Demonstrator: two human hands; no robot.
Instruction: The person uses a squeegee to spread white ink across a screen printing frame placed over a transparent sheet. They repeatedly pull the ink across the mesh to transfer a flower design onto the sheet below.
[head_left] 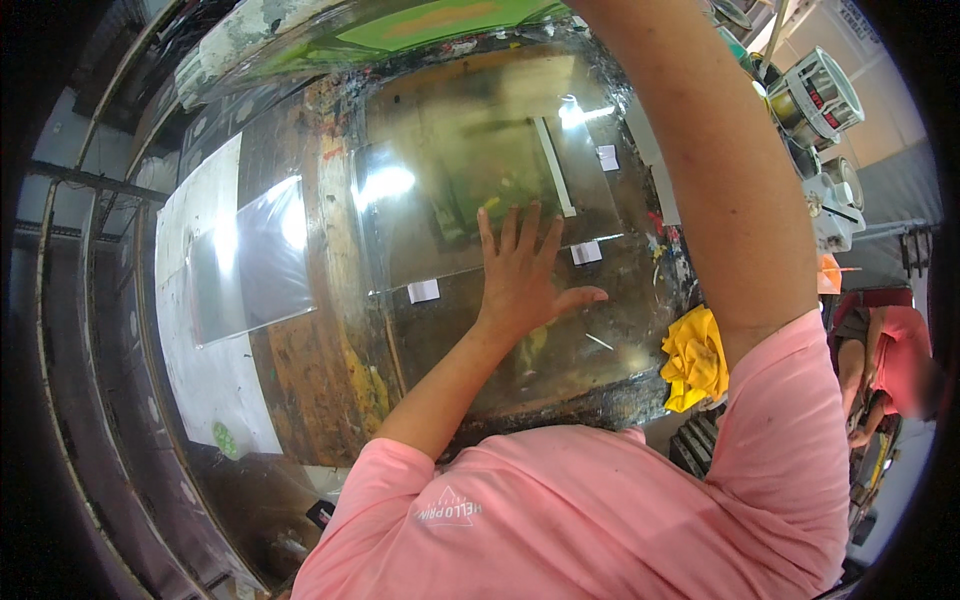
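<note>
My left hand (518,265) lies flat with fingers spread on a clear sheet (420,230), close to its near edge. The sheet rests on a glossy, brownish work surface (470,360). Small white paper tabs sit along the sheet's edges: one (424,291) left of my hand, one (586,252) just right of it, and one (608,157) farther up the right side. Beyond my fingertips is a narrow white strip (555,168). My right arm reaches up past the top edge of the picture, so its hand is out of sight. A green-and-orange panel (420,25) stands tilted at the far side.
A crumpled yellow cloth (696,358) lies at the near right corner. On the left, transparent film (255,265) overlaps white paper (215,390). Metal rack bars (90,280) run along the far left. Cans (815,95) stand at upper right; another person (890,345) sits at right.
</note>
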